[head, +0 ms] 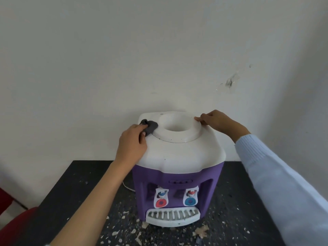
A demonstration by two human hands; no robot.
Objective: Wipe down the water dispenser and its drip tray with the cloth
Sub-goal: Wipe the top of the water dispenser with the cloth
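A purple water dispenser with a white top stands on a dark table, close to the wall. Its white slatted drip tray sits at the bottom front, below a red tap and a blue tap. My left hand grips a small dark grey cloth and holds it against the back left of the white top, beside the round bottle well. My right hand grips the back right edge of the top, fingers curled over the rim.
The black table is strewn with pale flakes and crumbs around the dispenser. A white cable runs out behind its left side. A red chair stands at the lower left. The white wall rises right behind.
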